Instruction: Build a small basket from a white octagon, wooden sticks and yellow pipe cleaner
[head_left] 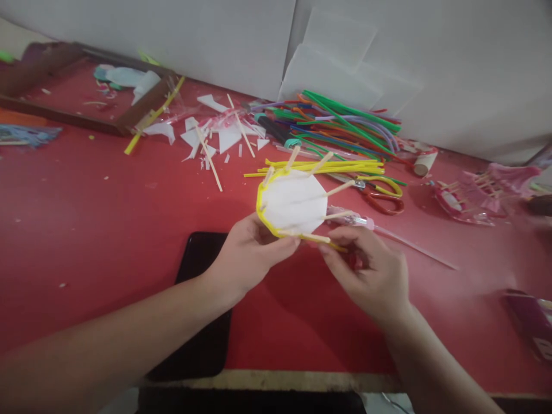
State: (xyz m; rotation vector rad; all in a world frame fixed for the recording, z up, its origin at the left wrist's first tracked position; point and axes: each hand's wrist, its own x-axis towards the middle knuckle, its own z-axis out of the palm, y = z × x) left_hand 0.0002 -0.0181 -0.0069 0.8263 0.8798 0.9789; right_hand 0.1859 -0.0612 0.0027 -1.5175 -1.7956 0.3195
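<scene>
A round white disc (297, 201) with several wooden sticks standing around its edge is held over the table. My left hand (254, 250) grips its near left side, thumb against the rim. Along the disc's left and lower edge runs a yellow pipe cleaner (259, 202), woven past the sticks. Its loose end is pinched between the thumb and fingers of my right hand (366, 264), just right of the nearest stick. The disc's right edge shows no yellow around it. My fingers under the disc are hidden.
Behind the disc lie yellow pipe cleaners (323, 167), orange-and-yellow-handled scissors (383, 195) and a colourful pipe cleaner pile (345, 123). A glue gun-like clear tool (366, 223) is at right. Paper scraps (228, 138), a brown frame (121, 123) and a black phone-like slab (202, 345) lie left.
</scene>
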